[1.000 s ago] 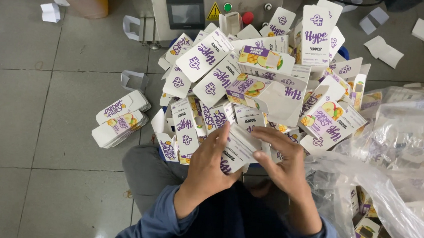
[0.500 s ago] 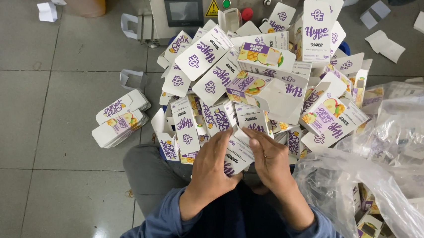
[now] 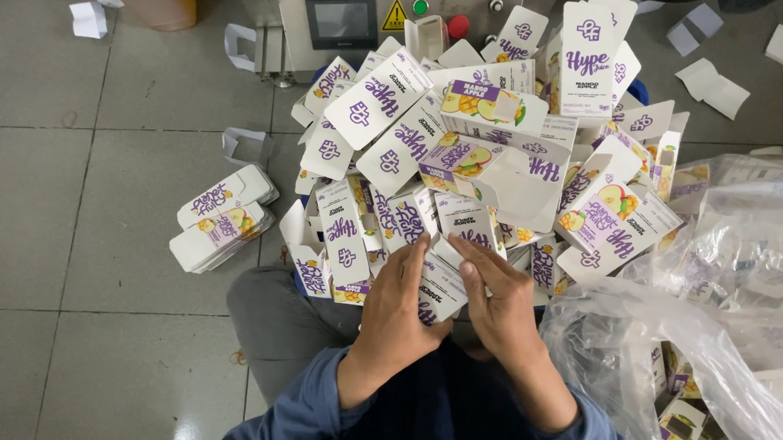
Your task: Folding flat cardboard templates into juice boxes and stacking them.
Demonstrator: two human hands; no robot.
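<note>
Hands meet over a small white cardboard carton with purple lettering [image 3: 442, 288] at the near edge of the heap: the left hand [image 3: 399, 308] curls its fingers against the carton's left side, the right hand [image 3: 496, 301] closes on its right side, both gripping it. Beyond lies a big pile of flat white-and-purple cartons with fruit pictures [image 3: 470, 152]. A small stack of the same cartons [image 3: 222, 219] sits apart on the grey tiled floor [image 3: 64, 179]. At right, a clear plastic bag [image 3: 735, 299] holds more cartons.

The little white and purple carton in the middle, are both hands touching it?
Touching. The head view shows the left hand and the right hand gripping the carton from both sides.
</note>
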